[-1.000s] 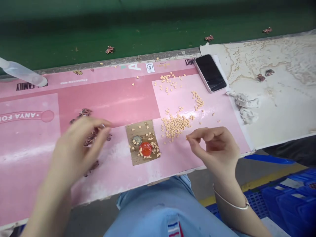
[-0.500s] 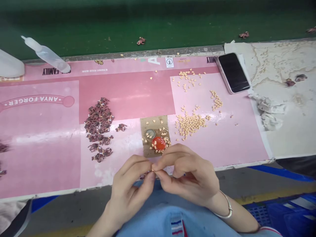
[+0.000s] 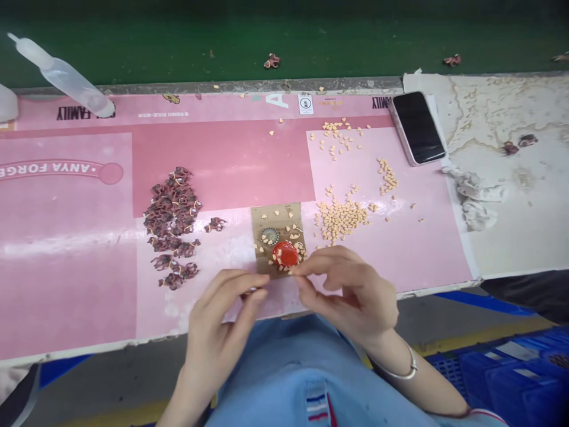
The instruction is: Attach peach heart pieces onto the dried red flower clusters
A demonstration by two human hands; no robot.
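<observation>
Small piece (image 3: 253, 290) mostly behind left fingers (image 3: 248, 314)

Pale chip (image 3: 290, 273): tiny — at right hand (image 3: 351, 296) fingertips.
Small piece (image 3: 253, 289): mostly hidden — pinched in left hand (image 3: 224, 320).
Red cap (image 3: 287, 253): round, glossy, just beyond right fingertips.

Workshop — long bench (image 3: 391, 255), blue bins (image 3: 515, 382)

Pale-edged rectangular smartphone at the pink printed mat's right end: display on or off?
Off, it appears: the pale-edged rectangular smartphone lies face up and dark, with no lit icons or text visible.
</observation>
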